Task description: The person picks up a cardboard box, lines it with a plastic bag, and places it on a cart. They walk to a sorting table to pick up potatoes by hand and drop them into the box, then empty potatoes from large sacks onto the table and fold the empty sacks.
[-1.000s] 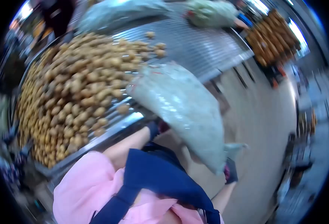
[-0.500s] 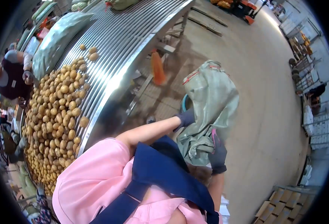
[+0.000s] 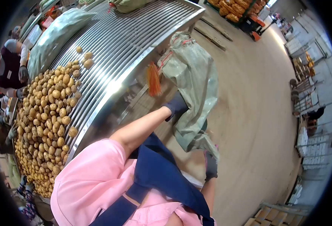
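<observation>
- Sack [image 3: 190,81]: a limp, pale green woven bag with red stitching near its mouth hangs in the air between both gloved hands, just off the outer edge of the roller table [image 3: 128,41], over the bare concrete floor [image 3: 256,113].
- Left hand [image 3: 176,106], in a dark glove, is closed on the middle of the sack, arm stretched forward from a pink sleeve.
- Right hand [image 3: 210,165], also gloved, sits low beside the person's body, clamped on the sack's bottom corner.
- Judging by its slack, flat folds, the sack looks empty or close to it; whether anything remains inside cannot be seen.
- Potatoes [image 3: 47,116] lie in a broad heap along the left part of the roller table, reaching towards its near edge, with a few strays higher up on the bare steel rollers.
- As a judgement, tipping out seems done; what is left is dealing with the emptied sack, which has not been set down.
- An orange brush [image 3: 153,80] hangs below the table's outer edge, just beside the sack.
- Full sacks [image 3: 56,34] lie at the table's far end.
- Another person [image 3: 11,64] in a dark apron stands at the table's far left edge, gloved hands near the potatoes.
- Crates of orange produce [image 3: 235,9] stand well apart across the floor.
</observation>
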The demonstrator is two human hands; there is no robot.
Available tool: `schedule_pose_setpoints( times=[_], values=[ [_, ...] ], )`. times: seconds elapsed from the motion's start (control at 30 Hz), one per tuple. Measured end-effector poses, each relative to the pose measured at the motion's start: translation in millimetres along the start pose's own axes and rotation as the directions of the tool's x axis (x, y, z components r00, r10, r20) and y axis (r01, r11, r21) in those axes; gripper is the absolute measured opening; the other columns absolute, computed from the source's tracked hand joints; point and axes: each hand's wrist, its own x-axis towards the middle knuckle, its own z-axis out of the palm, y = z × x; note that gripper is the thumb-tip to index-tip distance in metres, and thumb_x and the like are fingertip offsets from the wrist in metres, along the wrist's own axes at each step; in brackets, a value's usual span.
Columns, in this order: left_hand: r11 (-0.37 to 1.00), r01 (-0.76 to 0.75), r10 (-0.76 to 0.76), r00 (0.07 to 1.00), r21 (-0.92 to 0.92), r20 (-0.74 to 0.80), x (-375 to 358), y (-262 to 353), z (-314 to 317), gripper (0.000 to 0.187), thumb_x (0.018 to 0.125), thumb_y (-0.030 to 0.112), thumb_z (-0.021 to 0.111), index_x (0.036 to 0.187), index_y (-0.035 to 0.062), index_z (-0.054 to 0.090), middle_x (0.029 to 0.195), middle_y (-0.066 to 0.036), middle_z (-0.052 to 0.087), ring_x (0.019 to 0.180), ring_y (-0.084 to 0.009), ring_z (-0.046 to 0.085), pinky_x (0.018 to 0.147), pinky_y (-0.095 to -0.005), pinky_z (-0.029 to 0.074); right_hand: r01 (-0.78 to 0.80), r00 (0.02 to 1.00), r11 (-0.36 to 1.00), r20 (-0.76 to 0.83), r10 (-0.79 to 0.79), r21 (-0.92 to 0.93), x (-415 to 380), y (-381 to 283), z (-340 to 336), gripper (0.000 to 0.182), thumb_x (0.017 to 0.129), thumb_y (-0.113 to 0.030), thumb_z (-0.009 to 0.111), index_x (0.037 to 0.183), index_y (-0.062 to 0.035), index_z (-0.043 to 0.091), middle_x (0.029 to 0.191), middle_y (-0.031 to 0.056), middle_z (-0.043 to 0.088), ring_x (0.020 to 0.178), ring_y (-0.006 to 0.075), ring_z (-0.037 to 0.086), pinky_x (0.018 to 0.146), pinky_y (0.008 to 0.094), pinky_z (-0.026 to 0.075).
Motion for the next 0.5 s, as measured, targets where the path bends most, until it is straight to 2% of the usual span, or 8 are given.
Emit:
schedule_pose_setpoints(
  times=[0.1, 0.17, 0.23, 0.3, 0.37, 0.4, 0.47, 0.5],
  values=[
    [0.988, 0.005, -0.009, 1.0, 0.157, 0.024, 15, -15, -14, 0.041, 0.086, 0.024, 0.047, 0.122, 0.0052, 0.05, 0.122, -0.014, 0.052, 0.115, -0.0269, 0.046, 0.1, -0.036, 0.031, -0.169, 0.985, 0.981, 0.008, 0.171, -0.09, 40, -13, 0, 0.078, 0.084, -0.01, 0.062, 0.144, -0.0081, 0.013, 0.14, 0.0165, 0.03, 0.125, 0.0251, 0.034, 0.092, 0.0286, 0.042],
    [0.944, -0.039, 0.042, 0.999, 0.327, 0.0, 21, -23, -24, 0.04, 0.086, 0.023, 0.048, 0.121, 0.0055, 0.05, 0.119, -0.014, 0.054, 0.112, -0.027, 0.048, 0.098, -0.037, 0.033, -0.023, 0.998, 0.846, 0.035, 0.05, -0.533, 56, -61, 26, 0.069, 0.087, -0.018, 0.059, 0.14, 0.0013, 0.02, 0.126, 0.0139, 0.043, 0.106, 0.0226, 0.05, 0.097, 0.0329, 0.037],
    [0.969, 0.229, -0.223, 0.973, -0.094, 0.066, 31, -25, -36, 0.04, 0.083, 0.025, 0.053, 0.119, 0.006, 0.052, 0.118, -0.014, 0.054, 0.111, -0.0284, 0.048, 0.096, -0.0368, 0.035, 0.143, 0.987, 0.977, 0.101, -0.128, -0.156, 78, -112, 56, 0.069, 0.09, -0.029, 0.055, 0.141, -0.0008, 0.017, 0.132, 0.0163, 0.037, 0.117, 0.0253, 0.044, 0.099, 0.036, 0.035],
    [0.998, 0.017, -0.009, 0.989, 0.053, -0.149, 30, -60, 1, 0.042, 0.078, 0.028, 0.059, 0.115, 0.0064, 0.056, 0.117, -0.015, 0.054, 0.109, -0.0295, 0.049, 0.096, -0.0376, 0.035, 0.008, 0.959, 0.939, 0.263, -0.104, 0.343, 112, -161, 74, 0.067, 0.093, -0.033, 0.049, 0.143, -0.007, 0.014, 0.141, 0.0164, 0.029, 0.125, 0.0274, 0.036, 0.101, 0.0375, 0.034],
    [0.969, -0.079, 0.105, 0.989, 0.233, -0.103, 30, -61, 6, 0.046, 0.077, 0.032, 0.06, 0.116, 0.0073, 0.055, 0.117, -0.014, 0.054, 0.107, -0.0281, 0.05, 0.095, -0.0372, 0.036, -0.058, 0.948, 0.892, 0.305, -0.092, 0.449, 136, -222, 107, 0.065, 0.092, -0.034, 0.049, 0.144, -0.0115, 0.015, 0.144, 0.0154, 0.024, 0.125, 0.0282, 0.036, 0.1, 0.0354, 0.034],
    [0.97, 0.004, -0.026, 0.996, -0.242, -0.091, 26, -63, 12, 0.049, 0.077, 0.035, 0.059, 0.118, 0.0076, 0.054, 0.118, -0.015, 0.053, 0.108, -0.0276, 0.05, 0.095, -0.0366, 0.037, -0.003, 0.943, 0.897, 0.3, -0.145, 0.443, 144, -240, 122, 0.067, 0.091, -0.029, 0.051, 0.144, -0.0131, 0.014, 0.143, 0.014, 0.023, 0.12, 0.0255, 0.041, 0.096, 0.0332, 0.037],
    [0.35, 0.188, -0.226, 0.968, -0.918, 0.112, 17, -67, 27, 0.056, 0.077, 0.04, 0.059, 0.122, 0.0082, 0.051, 0.121, -0.016, 0.052, 0.109, -0.0264, 0.05, 0.095, -0.0354, 0.038, 0.059, 0.939, 0.903, 0.283, -0.195, 0.427, 165, -255, 154, 0.069, 0.09, -0.025, 0.054, 0.144, -0.0147, 0.014, 0.143, 0.0126, 0.023, 0.115, 0.0227, 0.046, 0.092, 0.031, 0.04],
    [-0.126, 0.231, -0.244, 0.935, -0.965, 0.256, 15, -70, 33, 0.059, 0.077, 0.043, 0.058, 0.124, 0.0085, 0.049, 0.122, -0.017, 0.051, 0.109, -0.0259, 0.05, 0.095, -0.0348, 0.038, 0.207, 0.93, 0.95, 0.254, -0.265, 0.232, 178, -254, 176, 0.069, 0.088, -0.02, 0.056, 0.143, -0.0114, 0.016, 0.142, 0.0122, 0.026, 0.121, 0.0218, 0.04, 0.094, 0.0312, 0.039]
  ],
)
